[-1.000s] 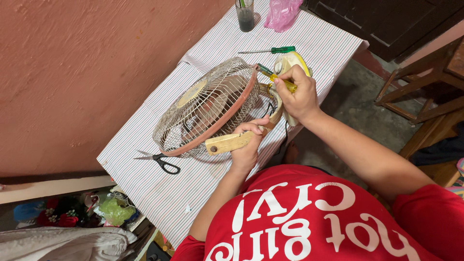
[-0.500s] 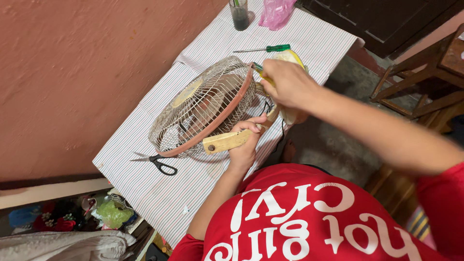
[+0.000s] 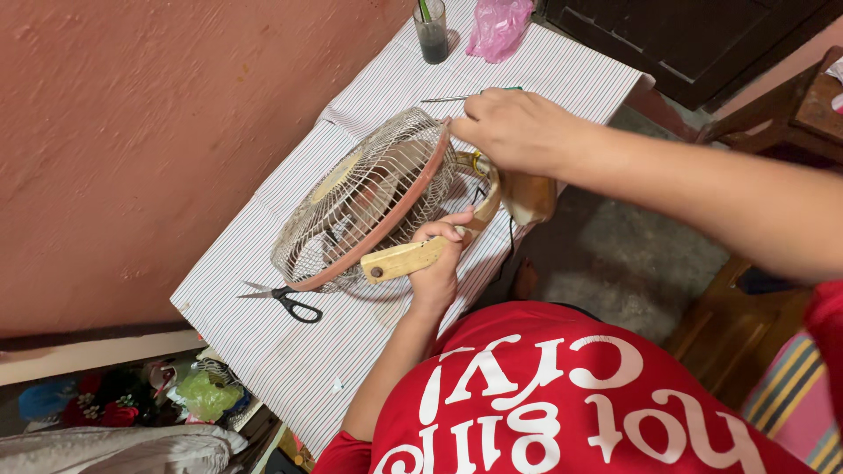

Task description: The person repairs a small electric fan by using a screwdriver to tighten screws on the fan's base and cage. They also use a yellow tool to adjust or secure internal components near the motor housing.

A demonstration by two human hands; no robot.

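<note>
A small table fan (image 3: pixel 369 197) with a wire cage, a pink rim and a cream bracket lies tilted on the striped tablecloth (image 3: pixel 562 70). My left hand (image 3: pixel 439 259) grips the cream bracket at the fan's near side. My right hand (image 3: pixel 518 130) reaches in from the right, its fingers curled over the cage's upper edge and the back of the fan. Anything inside that fist is hidden. A thin screwdriver (image 3: pixel 448 98) with a green handle lies just behind my right hand, partly covered by it.
Black-handled scissors (image 3: pixel 285 301) lie on the cloth left of the fan. A dark glass (image 3: pixel 431 33) and a pink plastic bag (image 3: pixel 499 25) stand at the far end. A reddish wall runs along the left. A wooden chair (image 3: pixel 790 105) is on the right.
My right hand has moved from the fan's back, near the table's right edge, up to the cage's top edge, now covering the screwdriver's handle. My left hand keeps its grip on the bracket.
</note>
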